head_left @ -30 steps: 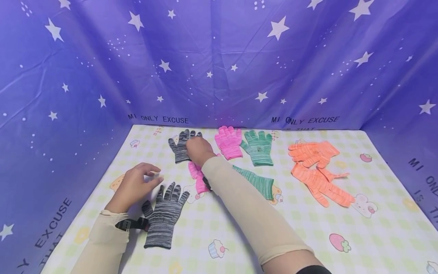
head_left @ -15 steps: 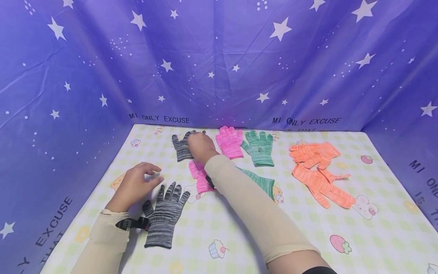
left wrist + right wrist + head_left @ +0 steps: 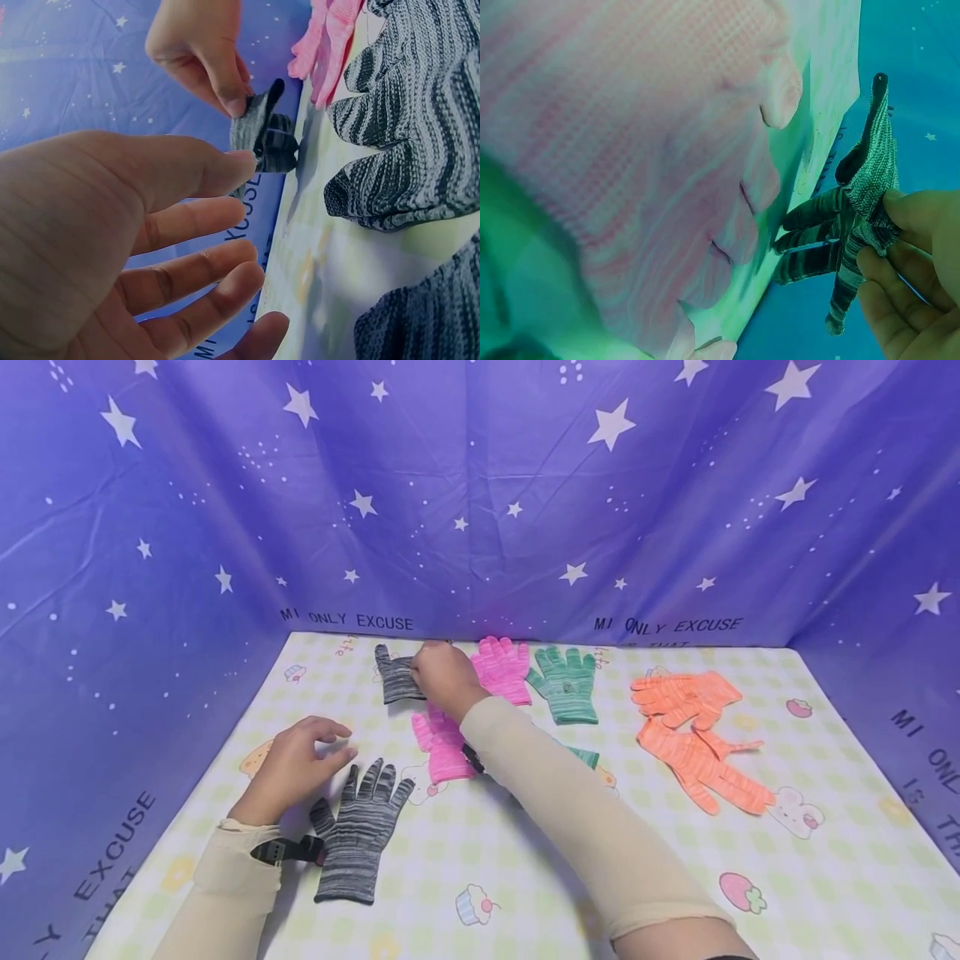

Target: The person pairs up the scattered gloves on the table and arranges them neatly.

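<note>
Near the back edge of the table, my right hand [image 3: 448, 675] pinches a black-and-grey striped knit glove [image 3: 399, 680] between thumb and fingers. The right wrist view shows this glove [image 3: 874, 176] raised off the cloth, its fingers dangling. My left hand [image 3: 296, 768] is held with relaxed, parted fingers and grips nothing. Just right of that hand, a matching black-and-grey glove [image 3: 355, 847] lies flat, fingers pointing away. A pink glove [image 3: 446, 752] lies below my right wrist, partly covered by it. My right sleeve hides most of a green glove [image 3: 585, 757].
Behind my right forearm lie a second pink glove [image 3: 504, 672] and a second green glove [image 3: 567, 689]. Two orange gloves [image 3: 705, 764] overlap on the right. A checked cloth [image 3: 622, 843] covers the table; a purple starry curtain [image 3: 480, 527] stands around it.
My right hand has taken hold of the far black-and-grey glove and lifted it, shifting slightly right and back. My left hand stays in place.
</note>
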Demonstrator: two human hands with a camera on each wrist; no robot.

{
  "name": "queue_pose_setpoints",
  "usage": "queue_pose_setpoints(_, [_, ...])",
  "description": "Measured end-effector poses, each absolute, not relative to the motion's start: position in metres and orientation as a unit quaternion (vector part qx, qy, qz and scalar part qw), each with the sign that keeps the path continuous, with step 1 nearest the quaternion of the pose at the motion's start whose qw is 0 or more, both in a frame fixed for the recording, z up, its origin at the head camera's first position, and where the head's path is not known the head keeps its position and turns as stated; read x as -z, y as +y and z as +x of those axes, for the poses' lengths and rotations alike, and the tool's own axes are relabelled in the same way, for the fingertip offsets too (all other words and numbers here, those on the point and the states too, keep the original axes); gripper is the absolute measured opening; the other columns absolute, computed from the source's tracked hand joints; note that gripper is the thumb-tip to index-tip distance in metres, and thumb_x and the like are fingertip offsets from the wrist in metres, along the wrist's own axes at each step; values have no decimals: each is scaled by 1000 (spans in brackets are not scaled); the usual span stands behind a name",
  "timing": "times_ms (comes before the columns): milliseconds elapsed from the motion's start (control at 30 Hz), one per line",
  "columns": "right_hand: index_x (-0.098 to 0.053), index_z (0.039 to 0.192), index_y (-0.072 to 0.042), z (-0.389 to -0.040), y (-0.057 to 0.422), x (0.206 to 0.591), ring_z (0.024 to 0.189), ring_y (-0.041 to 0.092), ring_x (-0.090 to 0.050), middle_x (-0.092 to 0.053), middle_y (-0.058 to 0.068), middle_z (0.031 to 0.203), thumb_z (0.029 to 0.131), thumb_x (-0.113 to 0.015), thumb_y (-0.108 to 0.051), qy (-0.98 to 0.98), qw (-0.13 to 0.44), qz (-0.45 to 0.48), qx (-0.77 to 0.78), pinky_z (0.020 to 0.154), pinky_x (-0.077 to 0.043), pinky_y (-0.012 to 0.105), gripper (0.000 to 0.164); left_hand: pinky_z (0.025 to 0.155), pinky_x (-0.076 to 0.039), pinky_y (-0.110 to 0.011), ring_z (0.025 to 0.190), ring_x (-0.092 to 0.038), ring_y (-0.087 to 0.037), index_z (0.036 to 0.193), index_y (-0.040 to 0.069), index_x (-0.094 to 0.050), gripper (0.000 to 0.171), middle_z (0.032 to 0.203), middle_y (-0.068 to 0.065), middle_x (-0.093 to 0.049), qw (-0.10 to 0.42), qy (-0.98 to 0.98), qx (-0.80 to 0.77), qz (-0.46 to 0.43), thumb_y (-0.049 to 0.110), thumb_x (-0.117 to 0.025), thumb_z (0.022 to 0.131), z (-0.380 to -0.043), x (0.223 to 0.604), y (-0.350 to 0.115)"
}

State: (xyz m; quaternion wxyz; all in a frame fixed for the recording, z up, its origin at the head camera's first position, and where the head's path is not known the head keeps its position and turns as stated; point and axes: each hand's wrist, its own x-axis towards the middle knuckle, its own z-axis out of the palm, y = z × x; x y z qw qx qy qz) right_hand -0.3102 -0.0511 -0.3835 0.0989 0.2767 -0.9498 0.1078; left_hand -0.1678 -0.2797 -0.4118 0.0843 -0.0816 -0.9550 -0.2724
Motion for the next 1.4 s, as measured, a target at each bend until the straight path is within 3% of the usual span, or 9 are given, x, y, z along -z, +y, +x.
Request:
queue_pose_setpoints(433, [-83,96,-14,-290,-36,373,95,17,-71,-74,2,100,99,-68,-18,-928,144,308,-151,88,-58,30,15,92,-54,-55,107,-68,-35,104,5,-76,21,118,-15,-72,66,-956,275,-82,20,-79,89,-168,412,-280])
queue_pose_setpoints(633, [-82,105,-14,-274,-27,364,100,16,-71,-75,2,106,99,-69,-22,-923,136,319,-166,92,-57,29,16,87,-54,-52,100,-68,-29,98,10,-77,14,113,-11,-73,60,-955,276,-87,21,-80,88,-167,408,-276])
queue_pose_setpoints(900, [-82,105,-16,-250,-21,358,103,16,-72,-75,0,108,99,-70,-24,-915,129,344,-168,95,-57,31,16,83,-52,-46,93,-65,-25,97,12,-77,14,104,-7,-72,19,-955,272,-116,19,-82,85,-163,404,-268])
queue_pose_setpoints(1233, [-82,103,-17,-233,-10,359,100,13,-72,-76,-1,105,99,-70,-24,-904,149,364,-168,93,-57,28,15,67,-47,-29,74,-56,-15,96,9,-78,23,91,-2,-67,-26,-949,257,-178,15,-89,76,-160,404,-259])
queue_pose_setpoints(1400, [-83,101,-17,-223,-3,357,98,11,-72,-76,-3,103,98,-71,-23,-897,161,372,-177,91,-57,26,14,70,-48,-27,74,-56,-11,100,11,-78,30,89,3,-65,-56,-945,239,-216,18,-92,74,-159,405,-257])
